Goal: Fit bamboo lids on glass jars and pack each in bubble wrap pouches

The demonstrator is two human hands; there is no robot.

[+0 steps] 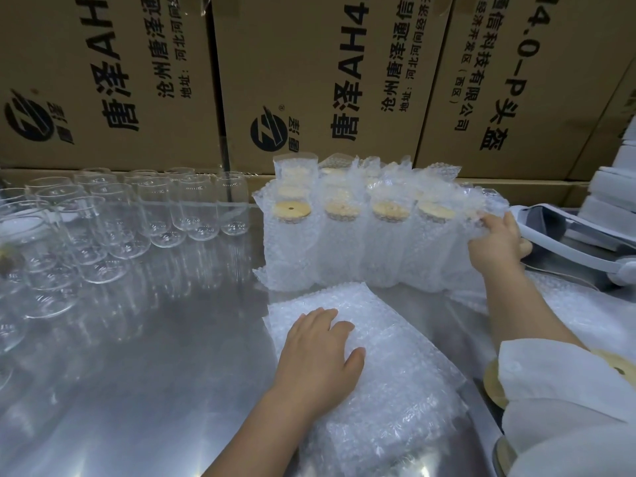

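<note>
Several empty glass jars [192,208] stand in rows at the left of the steel table [155,356]. At the centre back, several packed jars [347,235] with bamboo lids [292,208] stand upright in bubble wrap pouches. My right hand [495,242] grips the rightmost wrapped jar [444,242] of the front row at its top edge. My left hand [320,352] lies flat, fingers spread, on a stack of empty bubble wrap pouches [378,373] in front of them. Loose bamboo lids [495,383] show at the right edge, partly hidden by my white sleeve.
Large printed cardboard boxes [309,80] form a wall right behind the table. White boxes [616,187] are stacked at the far right. A grey and white device with a strap [568,232] lies behind my right hand. More bubble wrap [585,311] lies under my right forearm.
</note>
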